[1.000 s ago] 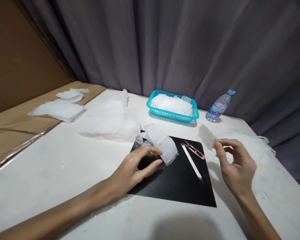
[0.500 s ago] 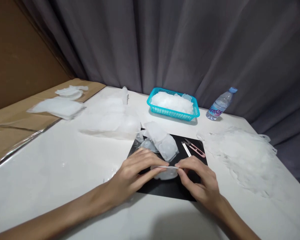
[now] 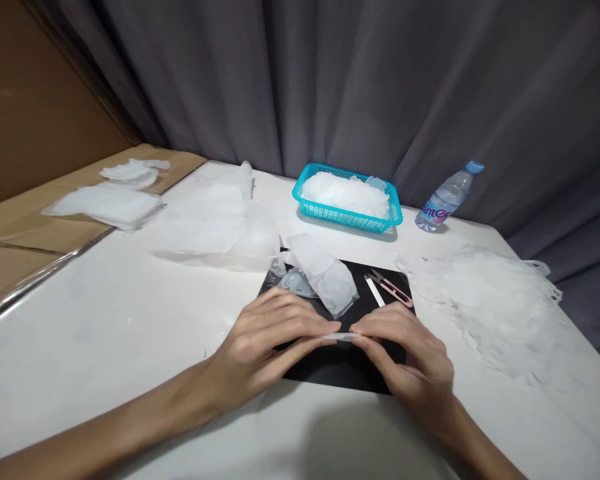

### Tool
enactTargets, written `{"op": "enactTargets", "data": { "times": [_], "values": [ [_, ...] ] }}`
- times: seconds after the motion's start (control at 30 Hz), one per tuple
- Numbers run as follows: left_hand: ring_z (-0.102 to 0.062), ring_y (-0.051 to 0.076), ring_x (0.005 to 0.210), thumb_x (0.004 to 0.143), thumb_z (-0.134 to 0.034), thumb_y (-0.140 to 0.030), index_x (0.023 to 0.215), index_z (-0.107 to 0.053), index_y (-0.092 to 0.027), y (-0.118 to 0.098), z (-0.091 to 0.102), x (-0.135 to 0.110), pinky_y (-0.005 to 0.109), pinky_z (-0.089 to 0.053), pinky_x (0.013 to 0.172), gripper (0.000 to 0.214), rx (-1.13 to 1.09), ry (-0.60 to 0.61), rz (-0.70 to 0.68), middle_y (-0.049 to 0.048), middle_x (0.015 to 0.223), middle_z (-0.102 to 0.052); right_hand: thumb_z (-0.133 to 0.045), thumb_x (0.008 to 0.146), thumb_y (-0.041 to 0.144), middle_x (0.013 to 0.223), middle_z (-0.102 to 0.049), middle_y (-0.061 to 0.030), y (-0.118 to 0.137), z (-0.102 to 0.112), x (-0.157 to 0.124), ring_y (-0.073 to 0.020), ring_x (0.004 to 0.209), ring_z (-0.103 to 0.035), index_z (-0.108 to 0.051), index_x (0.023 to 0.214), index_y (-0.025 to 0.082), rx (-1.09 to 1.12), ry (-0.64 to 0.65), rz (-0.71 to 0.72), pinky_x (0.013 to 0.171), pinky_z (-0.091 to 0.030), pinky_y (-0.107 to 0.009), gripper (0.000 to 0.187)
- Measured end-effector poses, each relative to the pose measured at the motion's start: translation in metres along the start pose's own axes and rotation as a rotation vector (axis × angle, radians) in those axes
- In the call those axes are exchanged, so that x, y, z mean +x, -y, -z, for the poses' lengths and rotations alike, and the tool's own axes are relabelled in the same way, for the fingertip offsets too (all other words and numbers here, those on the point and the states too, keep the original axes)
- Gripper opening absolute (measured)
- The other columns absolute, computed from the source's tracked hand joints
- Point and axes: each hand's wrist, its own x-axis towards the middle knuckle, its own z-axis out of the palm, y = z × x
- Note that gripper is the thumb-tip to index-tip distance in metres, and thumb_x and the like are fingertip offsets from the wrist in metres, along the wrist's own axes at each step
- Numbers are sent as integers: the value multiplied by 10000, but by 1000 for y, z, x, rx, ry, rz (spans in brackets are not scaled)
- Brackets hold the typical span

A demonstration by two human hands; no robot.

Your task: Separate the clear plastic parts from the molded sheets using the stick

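Observation:
Between my two hands, a thin translucent white piece (image 3: 341, 337) is held edge-on above a black mat (image 3: 340, 373); its exact kind does not show. My left hand (image 3: 275, 333) pinches its left end between thumb and fingers. At the other end, my right hand (image 3: 410, 350) has the same kind of pinch. Just beyond my fingers, several frosted plastic-like pieces (image 3: 330, 283) lie heaped on the mat. Pink-handled thread snips (image 3: 393, 290) rest at the mat's right, alongside a slim white-bladed tool (image 3: 375, 291), part of which my right hand may cover.
A turquoise basket (image 3: 345, 219) holding white pieces stands at the back. Right of it is a water bottle (image 3: 443, 200). A pile of stringy translucent scraps (image 3: 500, 313) spreads over the right side. Stacked clear bags (image 3: 220, 233) and filled packets (image 3: 105, 205) lie left.
The held piece has turned from showing some of its flat underside to nearly edge-on, still pinched by both hands. The whole view has shifted slightly.

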Motion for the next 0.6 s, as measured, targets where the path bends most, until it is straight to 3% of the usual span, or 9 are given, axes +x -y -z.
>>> {"op": "enactTargets", "data": {
  "times": [0.17,0.37,0.47,0.6],
  "values": [
    [-754,195,900,977,-686,-103,1203,-729,-238,-2,3,0,330,-566,837,267,21,11,24,37,968,-812,-710,908,-2,876,-782,-30,2,0,0,-175,791,-720,-710,1063,208,2,-1,-11,740,-582,-327,262],
    [-757,168,880,955,-690,-62,1147,-740,-209,-1,0,0,298,-575,845,247,-12,-36,52,35,978,-815,-735,925,87,925,-769,-40,-2,2,-3,-171,797,-695,-695,1058,201,8,52,-99,705,-562,-300,180],
    [-750,142,798,931,-712,-73,1059,-722,-192,-3,-2,1,237,-584,766,174,-70,-69,176,20,920,-802,-753,932,155,906,-741,-28,-6,1,-5,-158,774,-652,-692,1053,198,-8,179,-169,673,-532,-281,142],
    [-775,145,819,906,-774,-165,1117,-686,-187,-4,-2,-1,196,-597,763,230,-208,71,374,14,953,-805,-682,977,114,893,-738,-22,-8,-4,-6,-152,809,-645,-685,1018,194,-5,244,-105,736,-524,-284,91]
  ]
}}
